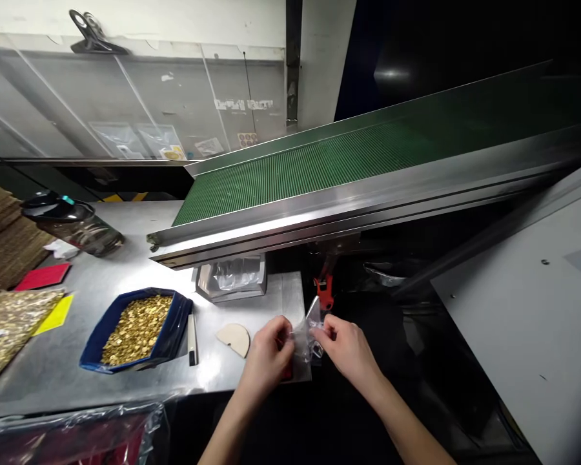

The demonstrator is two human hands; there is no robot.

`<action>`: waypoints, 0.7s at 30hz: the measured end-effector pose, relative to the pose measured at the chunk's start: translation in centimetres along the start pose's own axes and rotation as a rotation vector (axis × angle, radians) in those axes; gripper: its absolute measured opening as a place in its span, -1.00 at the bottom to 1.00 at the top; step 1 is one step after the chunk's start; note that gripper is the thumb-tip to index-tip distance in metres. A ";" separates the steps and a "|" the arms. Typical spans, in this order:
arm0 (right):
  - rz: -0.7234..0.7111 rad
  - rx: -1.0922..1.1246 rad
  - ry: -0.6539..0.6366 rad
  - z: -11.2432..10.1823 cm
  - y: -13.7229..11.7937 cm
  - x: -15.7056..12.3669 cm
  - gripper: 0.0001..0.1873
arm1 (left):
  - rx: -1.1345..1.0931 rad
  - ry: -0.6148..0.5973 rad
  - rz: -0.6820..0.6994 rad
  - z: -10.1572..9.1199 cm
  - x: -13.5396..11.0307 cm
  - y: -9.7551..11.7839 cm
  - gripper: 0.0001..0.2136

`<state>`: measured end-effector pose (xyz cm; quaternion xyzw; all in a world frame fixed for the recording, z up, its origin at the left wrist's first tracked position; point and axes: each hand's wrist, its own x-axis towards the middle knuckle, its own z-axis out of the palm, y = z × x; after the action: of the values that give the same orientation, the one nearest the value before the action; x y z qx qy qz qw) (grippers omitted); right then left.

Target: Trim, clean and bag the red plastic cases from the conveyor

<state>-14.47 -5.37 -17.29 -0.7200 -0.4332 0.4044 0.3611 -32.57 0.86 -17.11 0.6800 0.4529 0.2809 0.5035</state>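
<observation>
Between my two hands a small clear plastic bag (300, 341) is stretched over the right end of the metal table (213, 378). My left hand (267, 352) pinches its left side, fingers closed. On the other side my right hand (345, 345) grips the bag between thumb and curled fingers. What the bag holds, if anything, I cannot make out. A dark red thing, partly hidden, shows beneath my left hand. Left of that hand lies a flat beige half-round piece (234, 338). Behind the bag is a red-orange tool or clamp (324, 292).
A green ribbed conveyor (290, 165) slopes up to the right. On the table are a blue bin (91, 345) of small gold pieces, a knife (192, 339), a grey tray (206, 294) with clear bags and a dark bottle (75, 226). A white panel (518, 310) stands right.
</observation>
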 end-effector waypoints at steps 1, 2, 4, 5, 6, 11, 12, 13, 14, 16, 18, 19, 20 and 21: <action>-0.030 -0.068 0.038 -0.1 -0.3 -0.5 -0.60 | 0.019 0.064 0.000 -0.2 -0.2 -0.2 -0.87; -0.072 -0.139 0.055 0.0 -0.7 -1.0 -0.60 | 0.033 0.118 -0.001 -0.3 -0.4 -0.4 -0.86; -0.165 -0.261 0.006 0.5 -1.2 -2.3 -0.62 | 0.038 0.176 -0.007 -0.3 -1.1 -0.7 -0.84; -0.198 -0.323 -0.037 0.8 -1.3 -2.9 -0.63 | 0.028 0.193 -0.015 -0.2 -1.5 -0.8 -0.82; -0.212 -0.388 -0.074 1.2 -1.4 -3.5 -0.65 | 0.014 0.215 -0.028 -0.3 -1.9 -0.8 -0.79; -0.285 -0.723 0.033 3.6 -1.7 -4.7 -0.79 | -0.026 0.403 -0.098 -1.6 -5.0 -1.0 -0.70; -0.302 -0.714 0.032 4.3 -2.1 -4.6 -0.76 | -0.007 0.346 -0.100 -2.0 -5.9 -0.9 -0.72; -0.292 -0.678 0.009 4.8 -2.5 -4.3 -0.76 | 0.006 0.240 -0.115 -2.4 -6.8 -0.9 -0.76; -0.260 -0.625 -0.033 5.3 -3.0 -4.0 -0.79 | 0.002 0.104 -0.147 -2.8 -7.8 -0.9 -0.80; -0.191 -0.474 -0.167 5.8 -3.8 -3.6 -0.76 | -0.078 -0.140 -0.264 -3.8 -10.0 -1.2 -0.85; -0.205 -0.287 -0.391 5.2 -4.0 -3.7 -0.84 | -0.233 -0.251 -0.402 -5.0 -12.3 -2.2 -0.84; -0.231 -0.186 -0.536 4.7 -3.7 -4.0 -0.92 | -0.302 -0.262 -0.455 -5.6 -13.6 -2.9 -0.79; -0.231 -0.086 -0.671 4.1 -3.1 -4.4 -0.73 | -0.358 -0.260 -0.498 -6.1 -14.8 -3.8 -0.70; -0.190 0.002 -0.765 3.6 -2.2 -4.9 -0.56 | -0.398 -0.246 -0.535 -6.5 -16.1 -4.8 -0.61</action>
<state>-19.88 -8.48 -15.55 -0.4737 -0.6006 0.6089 0.2101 -46.54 -10.45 -18.21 0.4545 0.4875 0.1378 0.7327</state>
